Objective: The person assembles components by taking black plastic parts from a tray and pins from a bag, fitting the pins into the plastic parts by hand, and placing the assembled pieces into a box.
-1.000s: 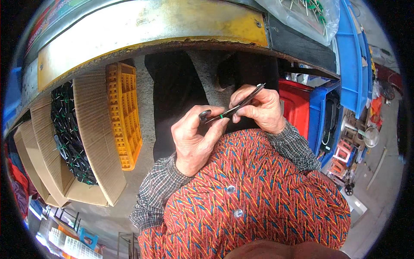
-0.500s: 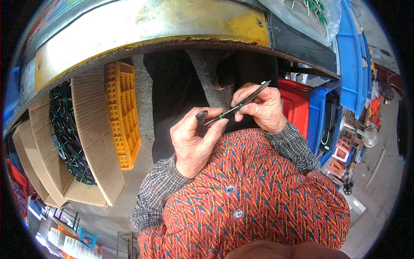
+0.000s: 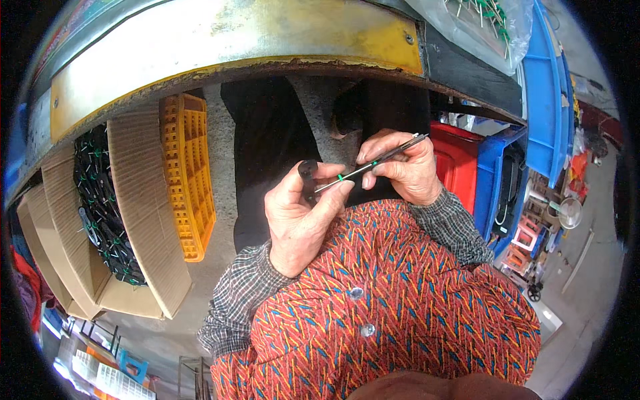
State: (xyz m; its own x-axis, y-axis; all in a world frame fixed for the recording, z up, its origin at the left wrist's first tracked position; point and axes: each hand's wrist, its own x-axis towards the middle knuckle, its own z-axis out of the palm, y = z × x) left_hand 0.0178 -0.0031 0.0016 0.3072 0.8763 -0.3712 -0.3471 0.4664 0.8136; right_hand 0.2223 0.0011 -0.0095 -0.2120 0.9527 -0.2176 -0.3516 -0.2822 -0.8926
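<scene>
My left hand [image 3: 293,217] and right hand [image 3: 408,170] both pinch a thin black stick [image 3: 393,153] with green bits [image 3: 341,177]. It is between me and the surface [image 3: 233,40]. A box [image 3: 148,213] stands to my left.

Grey floor [image 3: 167,333] below a worn workbench [image 3: 320,40], bright with glare.

We record our left hand [image 3: 293,223] raised at the end of the left forearm [image 3: 237,293], which slants up from the lower left, with thumb and forefinger brought together in a pinch. Our right hand [image 3: 412,170] sits slightly higher in view, the right forearm [image 3: 457,223] angling in from the lower right, fingers curled and thumb bent inward. We note both sets of fingertips facing each other, near but apart.
</scene>
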